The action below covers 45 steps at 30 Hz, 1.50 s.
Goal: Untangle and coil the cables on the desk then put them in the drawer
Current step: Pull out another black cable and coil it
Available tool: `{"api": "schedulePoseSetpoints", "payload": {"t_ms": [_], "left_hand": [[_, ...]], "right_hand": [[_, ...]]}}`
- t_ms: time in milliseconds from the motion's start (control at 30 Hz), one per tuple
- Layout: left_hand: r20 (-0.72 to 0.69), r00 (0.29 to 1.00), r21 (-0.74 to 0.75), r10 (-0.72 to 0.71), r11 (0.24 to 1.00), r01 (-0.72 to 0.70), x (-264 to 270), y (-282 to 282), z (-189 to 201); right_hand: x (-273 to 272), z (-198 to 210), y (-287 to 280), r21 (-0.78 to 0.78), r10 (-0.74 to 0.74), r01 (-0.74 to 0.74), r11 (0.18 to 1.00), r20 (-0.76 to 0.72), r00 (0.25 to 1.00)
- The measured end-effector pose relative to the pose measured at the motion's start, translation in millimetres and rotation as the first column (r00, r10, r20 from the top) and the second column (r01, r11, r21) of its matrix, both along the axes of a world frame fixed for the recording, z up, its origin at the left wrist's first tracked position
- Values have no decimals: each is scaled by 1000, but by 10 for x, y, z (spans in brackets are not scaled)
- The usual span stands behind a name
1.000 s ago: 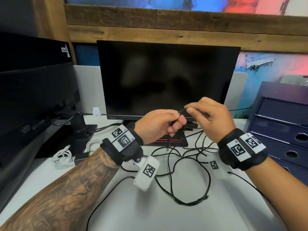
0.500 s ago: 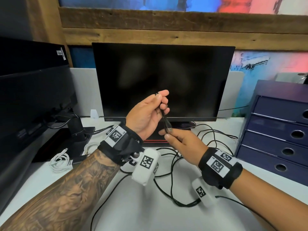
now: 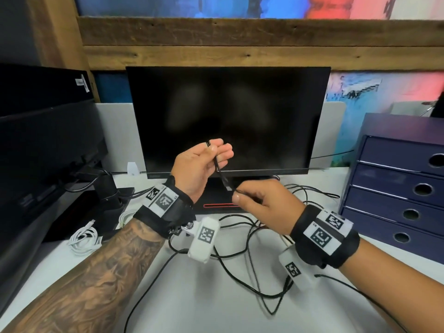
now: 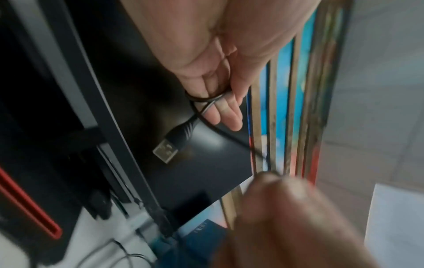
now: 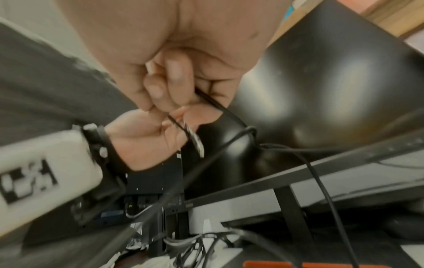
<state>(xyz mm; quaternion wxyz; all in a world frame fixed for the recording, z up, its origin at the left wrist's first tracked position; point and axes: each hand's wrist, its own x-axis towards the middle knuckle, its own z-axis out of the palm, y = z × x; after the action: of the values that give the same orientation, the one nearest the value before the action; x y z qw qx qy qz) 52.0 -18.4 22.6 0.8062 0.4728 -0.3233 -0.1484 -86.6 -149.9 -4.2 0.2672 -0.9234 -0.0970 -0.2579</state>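
Currently coiling — left hand (image 3: pixel 200 165) raised before the monitor (image 3: pixel 228 116), palm toward the wearer, fingers fairly straight, thumb pinning a first turn of the black USB cable (image 3: pixel 219 168) looped round them; USB-A plug (image 4: pixel 171 147) dangles just below. Right hand (image 3: pixel 260 207) sits lower and to the right, pinching the same cable between thumb and forefinger. Taut span runs diagonally, down-right from left fingers to right pinch. Remaining slack lies tangled on the desk (image 3: pixel 204 304) beneath the right wrist — likely next wrap feeds upward from there; drawer unit (image 3: pixel 396 188) stands at far right
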Motion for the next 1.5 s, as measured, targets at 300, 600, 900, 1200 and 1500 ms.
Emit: {"api": "schedulePoseSetpoints", "payload": {"t_ms": [300, 600, 900, 1200, 1500], "left_hand": [[327, 901, 461, -284, 881, 110, -132, -17, -165], [106, 882, 380, -460, 838, 391, -242, 23, 7], [-204, 927, -83, -316, 949, 305, -262, -63, 19], [-39, 995, -40, 97, 994, -98, -39, -108, -162], [503, 837, 509, -215, 856, -86, -65, -30, -244]], "right_hand": [[-89, 321, -152, -128, -157, 206, 970, 315, 936], [13, 257, -484, 28, -301, 307, 951, 297, 906], [201, -329, -105, 89, -165, 174, 981, -97, 981], [101, -351, 133, -43, -53, 45, 998, -210, 976], [41, 33, -190, -290, -171, 228, 930, 209, 963]]}}
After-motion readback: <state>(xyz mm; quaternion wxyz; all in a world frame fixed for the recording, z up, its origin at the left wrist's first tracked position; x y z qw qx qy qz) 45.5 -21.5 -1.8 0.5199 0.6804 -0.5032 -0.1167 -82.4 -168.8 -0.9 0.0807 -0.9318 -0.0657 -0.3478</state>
